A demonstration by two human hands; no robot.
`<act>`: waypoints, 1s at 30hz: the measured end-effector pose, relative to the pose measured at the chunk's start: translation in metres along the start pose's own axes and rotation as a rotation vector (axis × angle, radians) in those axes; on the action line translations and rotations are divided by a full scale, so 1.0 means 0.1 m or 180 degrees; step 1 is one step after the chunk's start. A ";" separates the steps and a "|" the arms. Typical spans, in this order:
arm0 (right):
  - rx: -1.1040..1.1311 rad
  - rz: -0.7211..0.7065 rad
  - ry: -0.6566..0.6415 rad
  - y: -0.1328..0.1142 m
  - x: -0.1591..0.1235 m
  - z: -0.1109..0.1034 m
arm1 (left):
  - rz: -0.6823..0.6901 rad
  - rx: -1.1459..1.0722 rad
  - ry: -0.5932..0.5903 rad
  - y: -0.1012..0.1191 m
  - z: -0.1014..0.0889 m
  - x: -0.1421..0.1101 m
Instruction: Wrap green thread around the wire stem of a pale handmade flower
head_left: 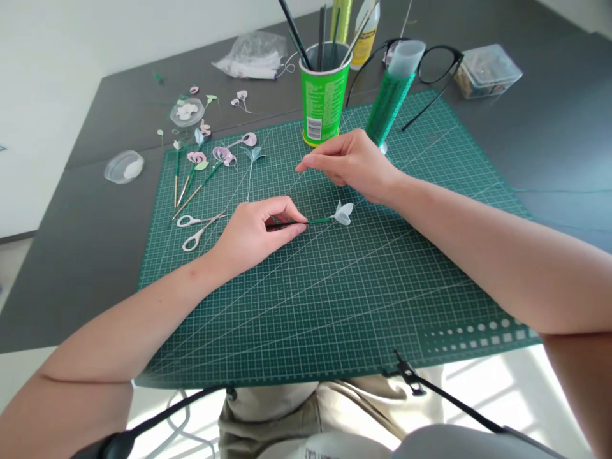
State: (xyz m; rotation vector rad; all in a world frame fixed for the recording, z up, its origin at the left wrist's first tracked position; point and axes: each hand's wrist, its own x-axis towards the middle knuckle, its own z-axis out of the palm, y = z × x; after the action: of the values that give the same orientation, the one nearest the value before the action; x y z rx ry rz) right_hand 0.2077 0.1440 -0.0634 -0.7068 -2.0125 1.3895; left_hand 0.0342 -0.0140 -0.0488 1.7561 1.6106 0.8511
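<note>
My left hand pinches a thin dark stick whose end is wrapped in green. At its tip sits a white artificial flower with pointed petals, lying sideways just above the mat. Up and to the right, my right hand is closed in a pinch, apart from the flower; anything between its fingertips is too fine to make out. Behind that hand stands a spool of green thread. Small scissors with white handles lie beside my left hand, their blades partly hidden.
A green cutting mat covers the table's middle. Finished pink flowers and a pale blue sprig lie at left. Behind are a green cup of sticks, glasses, a plastic box and a small dish.
</note>
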 end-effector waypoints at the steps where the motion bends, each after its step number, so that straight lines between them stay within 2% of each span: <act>1: 0.0000 0.0011 0.0009 0.00 0.00 0.01 | 0.0027 -0.0004 0.0010 0.00 0.00 0.00; 21: -0.0250 0.0018 0.0009 -0.04 0.00 0.00 | -0.0027 -0.0315 0.0101 0.03 -0.01 0.01; 30: -0.0218 -0.0176 0.0135 0.00 0.01 0.02 | 0.0077 -0.0238 0.0134 -0.01 -0.01 0.01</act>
State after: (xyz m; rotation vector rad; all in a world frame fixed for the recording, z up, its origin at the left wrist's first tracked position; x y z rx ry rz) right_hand 0.2055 0.1436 -0.0635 -0.6992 -2.0394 1.2690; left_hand 0.0334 -0.0127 -0.0489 1.7194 1.5667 0.9532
